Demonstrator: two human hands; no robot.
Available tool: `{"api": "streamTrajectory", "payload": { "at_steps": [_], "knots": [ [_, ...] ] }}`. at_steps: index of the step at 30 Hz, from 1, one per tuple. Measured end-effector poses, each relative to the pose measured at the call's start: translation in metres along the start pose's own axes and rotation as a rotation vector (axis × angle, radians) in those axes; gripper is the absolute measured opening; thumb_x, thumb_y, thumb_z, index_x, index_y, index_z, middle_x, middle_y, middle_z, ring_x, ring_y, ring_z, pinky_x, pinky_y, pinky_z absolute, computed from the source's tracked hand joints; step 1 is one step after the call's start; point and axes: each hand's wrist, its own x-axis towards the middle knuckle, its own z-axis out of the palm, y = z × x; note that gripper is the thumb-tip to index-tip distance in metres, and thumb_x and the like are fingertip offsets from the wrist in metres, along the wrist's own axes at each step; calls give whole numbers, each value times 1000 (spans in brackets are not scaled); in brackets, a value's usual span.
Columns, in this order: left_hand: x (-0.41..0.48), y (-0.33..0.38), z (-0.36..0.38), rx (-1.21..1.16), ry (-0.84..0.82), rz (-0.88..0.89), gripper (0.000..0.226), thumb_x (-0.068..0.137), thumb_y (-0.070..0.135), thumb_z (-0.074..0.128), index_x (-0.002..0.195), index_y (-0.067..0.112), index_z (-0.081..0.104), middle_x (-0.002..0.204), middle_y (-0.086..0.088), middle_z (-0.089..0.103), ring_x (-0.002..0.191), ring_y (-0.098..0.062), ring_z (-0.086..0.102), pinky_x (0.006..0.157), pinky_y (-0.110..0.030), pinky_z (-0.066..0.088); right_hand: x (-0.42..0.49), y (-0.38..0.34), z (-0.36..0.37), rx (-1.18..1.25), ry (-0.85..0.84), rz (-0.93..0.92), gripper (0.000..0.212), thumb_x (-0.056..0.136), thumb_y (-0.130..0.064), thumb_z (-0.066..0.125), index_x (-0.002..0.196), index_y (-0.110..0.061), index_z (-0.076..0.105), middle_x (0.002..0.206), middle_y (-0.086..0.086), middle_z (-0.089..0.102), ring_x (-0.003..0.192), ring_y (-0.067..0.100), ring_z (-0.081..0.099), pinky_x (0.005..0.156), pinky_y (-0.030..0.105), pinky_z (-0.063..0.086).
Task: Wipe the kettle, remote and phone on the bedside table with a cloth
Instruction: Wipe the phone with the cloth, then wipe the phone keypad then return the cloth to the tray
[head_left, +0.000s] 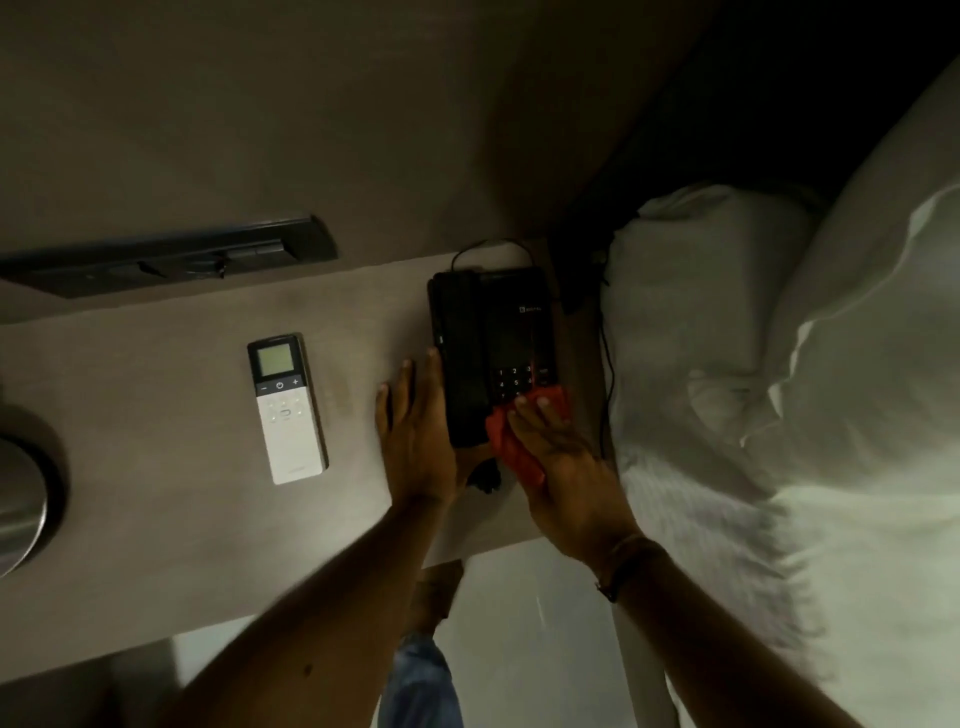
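Observation:
A black desk phone (491, 332) sits at the right end of the bedside table (156, 415), its handset on the left side. My left hand (421, 436) lies flat against the phone's left edge, fingers together, bracing it. My right hand (561, 467) presses a red cloth (511, 441) onto the phone's lower right keypad corner. A white remote (288, 410) with a small lit screen lies apart, left of the phone. The metal kettle (23, 488) shows only partly at the far left edge.
A dark switch panel (166, 257) is set in the wall behind the table. The phone's black cord (605, 364) runs down the gap beside the bed. White pillows and bedding (779, 389) fill the right side. The pale floor (530, 634) lies below the table's front edge.

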Motion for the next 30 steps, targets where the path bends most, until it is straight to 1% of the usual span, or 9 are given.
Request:
{"api": "streamTrajectory", "payload": {
  "at_steps": [5, 10, 12, 16, 19, 21, 23, 25, 30],
  "knots": [
    [-20, 8, -40, -116, -128, -91, 134, 73, 96, 50, 171, 19, 0, 181, -8, 5, 167, -29, -1, 133, -56, -5, -46, -51, -36, 894, 134, 406, 30, 101, -27, 66, 125, -45, 71, 123, -5, 79, 108, 13, 77, 93, 37, 62],
    [-90, 19, -153, -963, -299, -400, 65, 93, 57, 55, 154, 37, 45, 164, 7, 47, 156, -19, 41, 119, -25, 43, -85, -129, -58, 1443, 78, 757, 37, 76, -17, 86, 108, -36, 83, 116, 12, 83, 106, 42, 79, 91, 67, 63],
    [-122, 11, -209, -1194, -405, -584, 55, 88, 57, 56, 138, 35, 61, 148, 2, 66, 142, -22, 58, 112, -29, 52, -95, -173, -52, 1583, -98, 744, 72, 55, -8, 91, 125, -20, 78, 120, 26, 80, 103, 51, 77, 85, 69, 63],
    [-195, -45, -319, -1301, -376, -649, 57, 69, 54, 86, 117, 23, 80, 114, -3, 84, 111, -20, 78, 89, -29, 62, -101, -302, -23, 1962, -492, 602, 100, 64, -14, 40, 159, 12, 24, 152, 35, 43, 137, 54, 46, 113, 65, 38],
    [-258, -100, -394, -1231, -242, -638, 59, 59, 42, 101, 112, 25, 82, 111, -8, 82, 107, -29, 76, 97, -48, 61, -104, -403, 5, 2084, -850, 302, 92, 72, -12, 5, 157, 16, 28, 156, 32, 44, 145, 48, 44, 121, 56, 29],
    [-298, -140, -435, -1148, -109, -690, 52, 60, 35, 98, 108, 26, 81, 101, -3, 79, 97, -25, 72, 89, -49, 58, -105, -474, 23, 1971, -908, 177, 80, 79, -11, 13, 146, 18, 46, 142, 31, 61, 131, 37, 62, 113, 47, 47],
    [-335, -180, -473, -1172, 70, -731, 41, 64, 20, 94, 102, 14, 82, 87, -3, 77, 82, -21, 69, 74, -37, 57, -106, -521, 60, 1483, -879, 353, 47, 79, -3, 60, 118, 20, 70, 113, 36, 76, 99, 31, 76, 85, 42, 64],
    [-367, -221, -508, -1179, 238, -804, 37, 68, 10, 90, 104, 5, 80, 85, -10, 79, 78, -24, 70, 69, -34, 58, -108, -551, 107, 920, -636, 398, 34, 84, 20, 65, 118, 20, 71, 111, 39, 75, 88, 32, 71, 67, 34, 63],
    [-427, -340, -563, -1076, 524, -987, 26, 91, -13, 72, 114, -2, 74, 102, -22, 81, 87, -32, 77, 74, -40, 64, -99, -689, 205, 695, -671, 252, 29, 88, 9, 71, 110, -9, 80, 100, 10, 87, 97, 28, 82, 81, 36, 66]
  ]
}}
